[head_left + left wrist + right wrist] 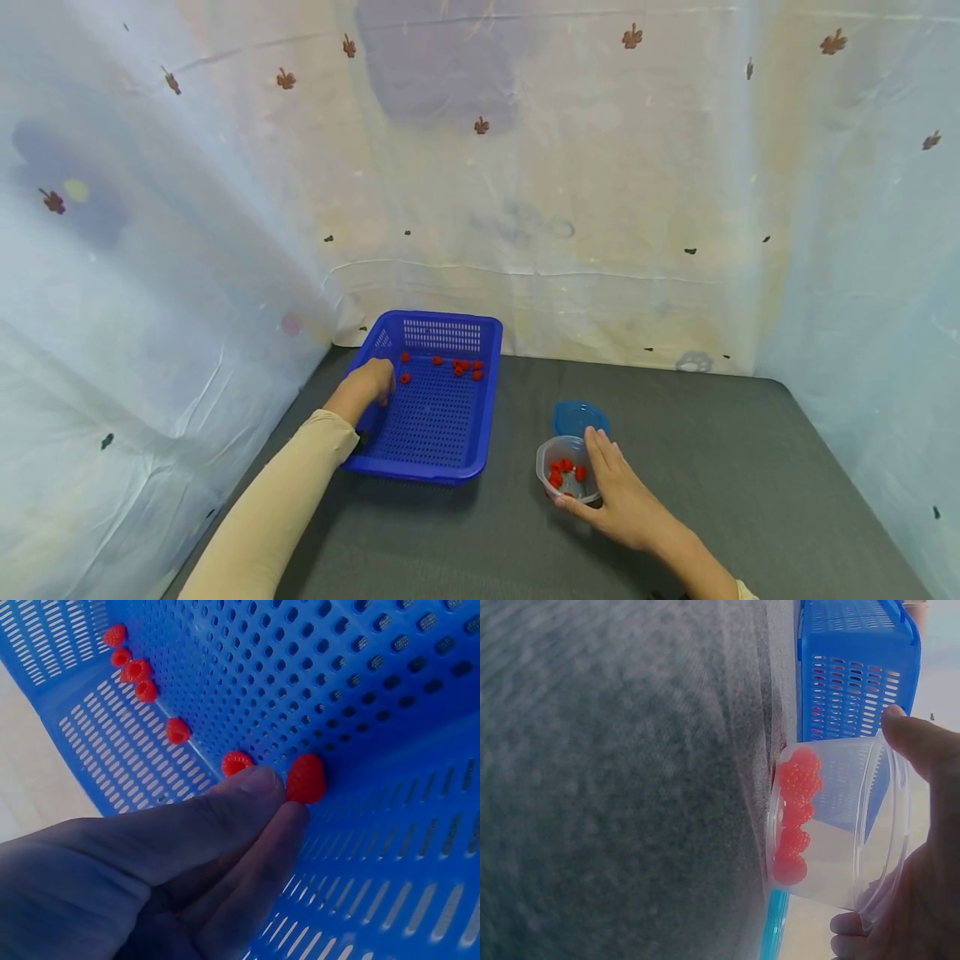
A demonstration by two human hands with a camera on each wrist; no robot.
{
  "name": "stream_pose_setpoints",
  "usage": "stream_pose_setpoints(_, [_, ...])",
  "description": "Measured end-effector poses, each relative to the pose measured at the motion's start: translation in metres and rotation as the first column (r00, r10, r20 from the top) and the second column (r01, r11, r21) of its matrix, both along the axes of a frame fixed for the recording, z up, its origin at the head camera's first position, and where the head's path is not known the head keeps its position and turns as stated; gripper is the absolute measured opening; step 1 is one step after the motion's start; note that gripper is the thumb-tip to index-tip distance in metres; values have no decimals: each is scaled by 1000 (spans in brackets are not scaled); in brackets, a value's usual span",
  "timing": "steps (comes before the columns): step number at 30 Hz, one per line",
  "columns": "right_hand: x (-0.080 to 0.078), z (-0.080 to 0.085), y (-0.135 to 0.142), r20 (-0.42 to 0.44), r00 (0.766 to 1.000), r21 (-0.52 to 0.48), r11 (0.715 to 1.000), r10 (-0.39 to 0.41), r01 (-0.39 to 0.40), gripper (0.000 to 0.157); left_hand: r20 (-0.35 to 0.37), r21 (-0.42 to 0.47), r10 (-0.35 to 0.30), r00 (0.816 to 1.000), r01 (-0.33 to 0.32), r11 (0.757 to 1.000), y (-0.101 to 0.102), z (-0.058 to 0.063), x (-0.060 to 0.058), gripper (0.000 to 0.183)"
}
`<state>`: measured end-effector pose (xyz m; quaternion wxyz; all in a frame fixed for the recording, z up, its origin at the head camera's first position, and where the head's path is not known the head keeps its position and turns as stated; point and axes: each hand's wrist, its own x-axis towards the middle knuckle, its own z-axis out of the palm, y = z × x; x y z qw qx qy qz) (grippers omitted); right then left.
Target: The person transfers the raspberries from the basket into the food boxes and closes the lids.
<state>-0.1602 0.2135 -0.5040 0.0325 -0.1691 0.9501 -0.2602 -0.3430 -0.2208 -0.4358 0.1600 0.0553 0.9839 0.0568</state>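
Observation:
In the left wrist view, my left hand (172,862) reaches into a blue plastic basket (491,400), thumb and forefinger tips close to a raspberry (306,778) beside the basket wall. A narrow gap between fingers and berry shows in the head view. Several more raspberries (178,730) lie along the far end of the basket floor. With thumb and fingers spread across its rim, my right hand (626,504) holds a clear plastic tub (545,472). Several raspberries (795,815) rest on the bottom of the tub, which stands upright on the table.
A blue lid (576,415) lies just behind the tub, touching or nearly touching it. The dark grey table (712,450) carries everything. Patterned pale sheeting (555,192) hangs behind the table and along both sides, close to the basket's far end.

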Motion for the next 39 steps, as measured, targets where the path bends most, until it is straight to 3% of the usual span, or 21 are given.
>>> stream_pose_setpoints(12, [2, 2, 0, 6, 1000, -9, 1000, -1, 1, 124, -12, -1, 14, 1000, -14, 1000, 0, -10, -8, 24])
stream_pose_setpoints(22, [1, 3, 0, 4, 1000, -26, 1000, 3, -3, 123, 8, -36, 42, 999, -41, 998, 4, -10, -11, 7])
stream_pose_setpoints(32, [0, 1, 1, 18, 1000, -23, 1000, -4, 4, 124, 82, -67, 51, 995, -45, 997, 10, -10, -15, 19])
stream_pose_setpoints(34, [0, 1, 1, 16, 1000, -21, 1000, -6, 6, 124, 71, -85, 12, 997, -6, 996, 3, -23, -25, 16])
stream_pose_setpoints(36, [0, 1, 1, 12, 1000, -21, 1000, -3, 3, 125, 76, -107, -16, 997, 25, 994, 2, -24, -27, 16])
stream_pose_setpoints(38, [0, 1, 1, 8, 1000, -22, 1000, -2, 2, 125, 70, -110, -45, 997, 52, 993, -5, -36, -36, 18])
stream_pose_setpoints(39, [0, 1, 1, 7, 1000, -22, 1000, -2, 2, 125, 70, -112, -54, 996, 62, 992, -5, -37, -35, 19])
